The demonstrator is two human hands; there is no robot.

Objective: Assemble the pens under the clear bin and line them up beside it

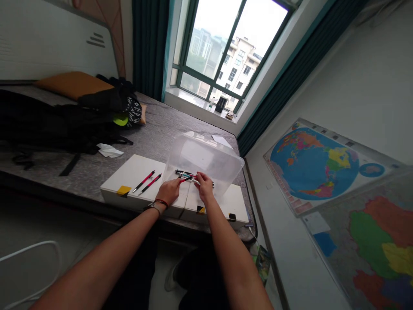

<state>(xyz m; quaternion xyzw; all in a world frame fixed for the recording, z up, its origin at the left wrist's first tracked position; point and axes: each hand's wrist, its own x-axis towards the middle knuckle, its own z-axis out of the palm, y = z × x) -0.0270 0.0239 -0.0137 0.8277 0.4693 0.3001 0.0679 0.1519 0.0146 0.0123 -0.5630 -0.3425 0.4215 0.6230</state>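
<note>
A red and black pen (186,179) spans the gap between my two hands. My left hand (170,192) is closed on its near end, with a dark band and a bracelet at the wrist. The fingers of my right hand (204,185) pinch its other end. Right behind my fingers lie several more pens (182,173), dark and light ones, partly hidden by my hands. They are at the open side of a clear plastic box (222,165) tipped on its side. Two red and black pens (150,184) lie side by side on the white box (135,170) at left.
The white boxes with yellow and black tape (123,190) stand along the edge of a grey mattress (155,116). A crumpled tissue (110,150) and a black bag (58,125) lie to the left. Maps (316,163) hang on the right wall, and a window (222,51) is ahead.
</note>
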